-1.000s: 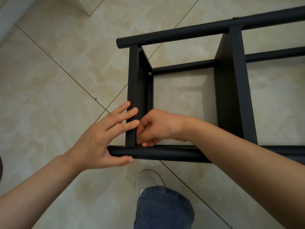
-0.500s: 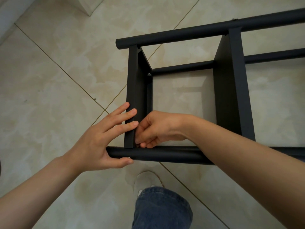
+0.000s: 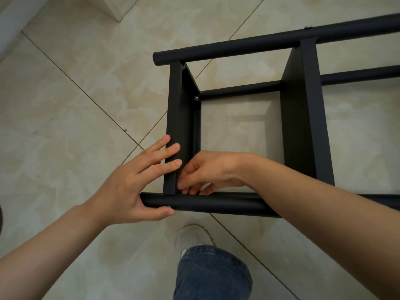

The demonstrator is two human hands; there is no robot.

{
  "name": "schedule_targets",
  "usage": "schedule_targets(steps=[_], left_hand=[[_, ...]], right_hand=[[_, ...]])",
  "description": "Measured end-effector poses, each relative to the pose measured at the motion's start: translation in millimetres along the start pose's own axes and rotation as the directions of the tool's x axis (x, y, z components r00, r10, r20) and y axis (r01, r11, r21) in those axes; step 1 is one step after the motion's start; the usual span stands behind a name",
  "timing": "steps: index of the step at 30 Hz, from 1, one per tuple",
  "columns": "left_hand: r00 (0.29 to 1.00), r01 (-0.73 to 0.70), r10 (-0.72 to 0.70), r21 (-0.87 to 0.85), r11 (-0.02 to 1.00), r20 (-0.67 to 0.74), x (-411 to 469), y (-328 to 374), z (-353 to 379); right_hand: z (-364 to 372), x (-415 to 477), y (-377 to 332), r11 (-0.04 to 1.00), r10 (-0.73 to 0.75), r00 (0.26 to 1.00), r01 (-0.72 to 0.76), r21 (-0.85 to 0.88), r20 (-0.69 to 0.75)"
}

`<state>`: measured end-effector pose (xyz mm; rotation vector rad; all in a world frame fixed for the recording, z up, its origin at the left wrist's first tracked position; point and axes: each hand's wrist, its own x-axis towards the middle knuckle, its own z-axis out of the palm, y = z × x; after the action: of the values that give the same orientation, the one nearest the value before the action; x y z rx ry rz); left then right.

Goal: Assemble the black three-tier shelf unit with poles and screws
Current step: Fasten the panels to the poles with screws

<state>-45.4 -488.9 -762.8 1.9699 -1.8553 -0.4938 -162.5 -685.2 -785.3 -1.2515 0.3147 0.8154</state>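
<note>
Here, left hand (image 3: pixel 129 187) flat on shelf unit (image 3: pixel 303 126), right hand (image 3: pixel 207 172) curled inside corner (grip hidden).

A single camera, worn on the person's head, looks steeply down and a little forward at the tiled floor (image 3: pixel 65 131). It sits close: both forearms enter from the lower corners of the frame, and the left hand (image 3: pixel 129 187) and right hand (image 3: pixel 207 172) meet just below the middle. The wearer's own jeans leg (image 3: pixel 212 276) and shoe (image 3: pixel 192 237) lie at the bottom centre, almost under the lens. The black shelf unit (image 3: pixel 300 126) fills the centre and right, cut off by the right edge. The wide lens reaches a wall base (image 3: pixel 13 24) at the upper left
</note>
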Motion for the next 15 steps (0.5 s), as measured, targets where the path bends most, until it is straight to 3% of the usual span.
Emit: schedule_targets(steps=[15], left_hand=[[1.000,-0.015,0.015,0.002,1.000,-0.008,0.0,-1.5,0.8]], right_hand=[[-0.6,4.5,0.1,0.999,0.029,0.999,-0.030,-0.034,-0.030]])
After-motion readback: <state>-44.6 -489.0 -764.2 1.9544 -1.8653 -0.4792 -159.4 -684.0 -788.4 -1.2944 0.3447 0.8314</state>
